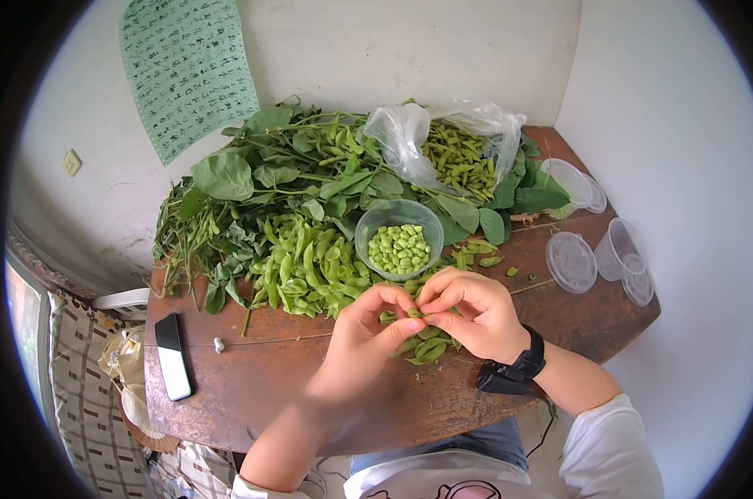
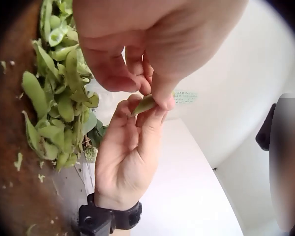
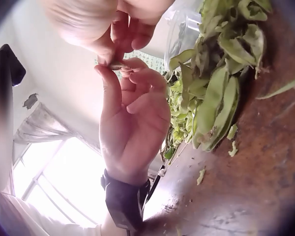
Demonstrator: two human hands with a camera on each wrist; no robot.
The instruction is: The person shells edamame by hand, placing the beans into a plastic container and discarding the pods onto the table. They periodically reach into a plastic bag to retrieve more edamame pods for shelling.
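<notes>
A small green bean pod (image 2: 145,104) is pinched between both hands, above the table's front middle. My left hand (image 1: 366,323) grips one side with thumb and fingertips. From the other side my right hand (image 1: 480,312) pinches it, thumb and forefinger meeting at the pod; a black strap circles this wrist. In the right wrist view the pod (image 3: 119,66) shows only partly among the fingertips. Just beyond the hands stands a clear round bowl (image 1: 362,218) of shelled green beans (image 1: 399,248). Opened, flattened pods (image 1: 428,348) lie on the table under the hands.
Left of the bowl spreads a heap of green pods (image 1: 306,266). Leafy bean stalks (image 1: 268,170) line the wall, beside a plastic bag (image 1: 399,137) of pods. Clear lids (image 1: 571,262) and a plastic cup (image 1: 616,249) stand right. A phone (image 1: 173,358) lies left on the wooden table (image 1: 251,399).
</notes>
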